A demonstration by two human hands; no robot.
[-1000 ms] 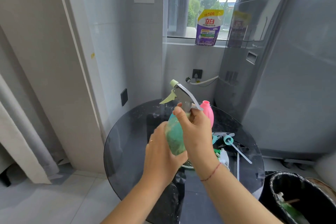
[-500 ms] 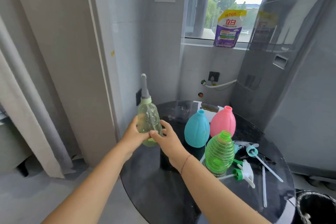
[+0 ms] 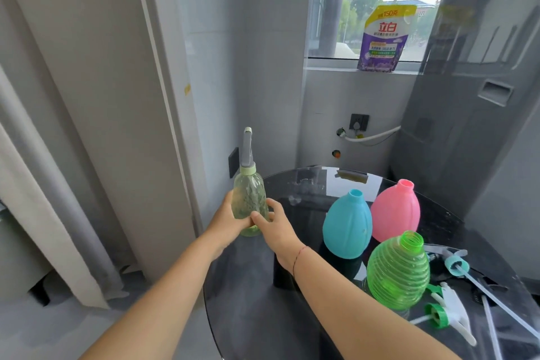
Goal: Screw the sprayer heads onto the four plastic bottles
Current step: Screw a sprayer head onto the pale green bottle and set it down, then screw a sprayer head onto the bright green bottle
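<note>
A pale green bottle (image 3: 249, 199) with a grey sprayer head (image 3: 247, 147) on its neck stands upright at the left edge of the round dark glass table (image 3: 251, 295). My left hand (image 3: 229, 221) wraps its lower left side. My right hand (image 3: 276, 226) touches its lower right with fingers spread. A blue bottle (image 3: 346, 225), a pink bottle (image 3: 396, 210) and a ribbed bright green bottle (image 3: 399, 270) stand capless at the right. Loose sprayer heads lie beside them: a white and green one (image 3: 447, 311) and a teal-collared one (image 3: 455, 264) with long tubes.
A grey washing machine (image 3: 473, 126) stands behind the table at the right. A purple detergent pouch (image 3: 382, 38) leans on the window sill. The wall and a pale curtain (image 3: 55, 213) close in on the left, near the table's edge.
One second ago both hands held the pale green bottle up in front of me with its sprayer head on. It now stands at the table's left edge, and my right hand has loosened.
</note>
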